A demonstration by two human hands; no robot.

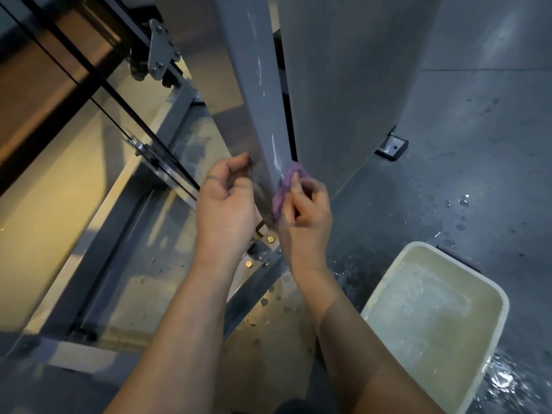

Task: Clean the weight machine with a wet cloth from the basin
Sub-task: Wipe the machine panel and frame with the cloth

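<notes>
Purple cloth (pixel 283 186), bunched and wet, is pressed against the lower part of the grey upright post (pixel 257 85) of the weight machine. The fingers of my right hand (pixel 304 216) are curled round it and pinch it to the post's right edge. Streaks of water shine on the post's face just above the cloth.

My left hand (pixel 222 204) is up beside the post on its other side, close to the right hand but not touching it. Its fingers are loosely curled with nothing in them that I can see; the fingertips lie at the post's left face, and I cannot tell whether they actually touch it.

Below both hands, the post meets a grey base frame (pixel 254 294) fixed with brass-coloured bolts (pixel 270 239). Droplets speckle the frame. To the left, black cables (pixel 104 94) run diagonally past a small pulley (pixel 140 146), with a grey metal bracket (pixel 161 49) higher up.

On the dark floor (pixel 478 144) to the right of my right forearm stands the pale rectangular basin (pixel 383 279), holding cloudy water. It is well apart from the cloth. The floor round the basin's near and far edges is wet, with splashes and beads of water. Farther off, a small black foot bracket (pixel 392 147) sits on the floor at the bottom of a grey panel (pixel 343 85).
</notes>
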